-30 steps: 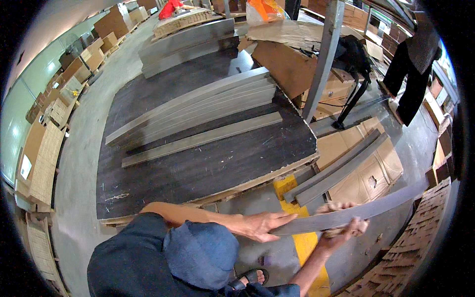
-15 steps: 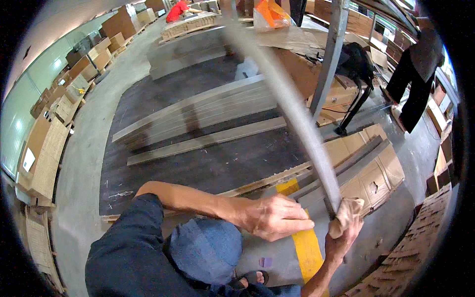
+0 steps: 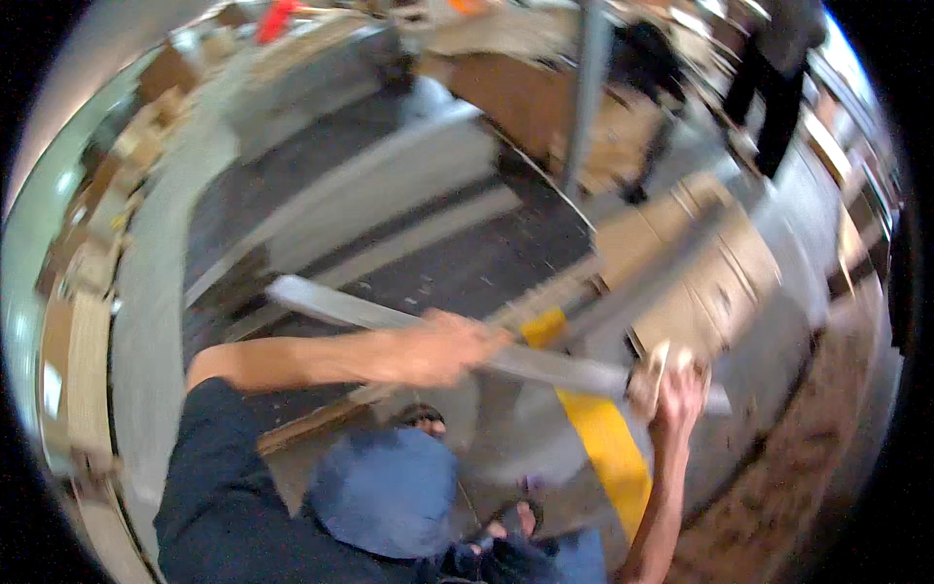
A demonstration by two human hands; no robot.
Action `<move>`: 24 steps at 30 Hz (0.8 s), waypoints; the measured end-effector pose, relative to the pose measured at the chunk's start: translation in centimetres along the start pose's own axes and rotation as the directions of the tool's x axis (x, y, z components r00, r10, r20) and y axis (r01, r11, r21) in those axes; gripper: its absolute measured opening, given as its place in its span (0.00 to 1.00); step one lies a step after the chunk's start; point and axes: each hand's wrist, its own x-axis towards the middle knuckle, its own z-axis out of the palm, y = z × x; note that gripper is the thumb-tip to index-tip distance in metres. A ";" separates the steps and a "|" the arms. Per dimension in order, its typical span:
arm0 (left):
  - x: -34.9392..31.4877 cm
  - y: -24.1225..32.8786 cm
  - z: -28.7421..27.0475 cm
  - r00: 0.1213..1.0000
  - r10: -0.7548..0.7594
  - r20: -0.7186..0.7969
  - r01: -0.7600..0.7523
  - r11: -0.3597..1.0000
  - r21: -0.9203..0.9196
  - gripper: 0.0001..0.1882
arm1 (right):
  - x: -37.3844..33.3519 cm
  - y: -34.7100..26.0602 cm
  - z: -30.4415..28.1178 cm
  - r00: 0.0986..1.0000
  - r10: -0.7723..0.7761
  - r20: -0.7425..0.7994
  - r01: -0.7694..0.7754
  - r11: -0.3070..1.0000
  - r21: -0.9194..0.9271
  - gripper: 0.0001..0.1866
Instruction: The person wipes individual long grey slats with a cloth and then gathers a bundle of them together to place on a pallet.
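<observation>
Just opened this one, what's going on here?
A person is handling a long grey strip with both hands. The right hand holds a pale cloth against it near its right end, while the left hand is over it nearer the other end; blur hides whether that hand grips. More grey strips lie on a dark board beyond, and flattened cardboard lies on the floor to the right.

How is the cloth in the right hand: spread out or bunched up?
Bunched up: the pale cloth is a small wad in the right hand, against the grey strip; blur hides its finer folds.
</observation>
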 end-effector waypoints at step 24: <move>-3.0 2.5 0.2 0.836 -0.015 0.548 0.506 0.408 -0.760 0.18 | 2.0 7.3 0.9 0.922 0.266 -0.283 -0.314 0.939 -0.141 0.15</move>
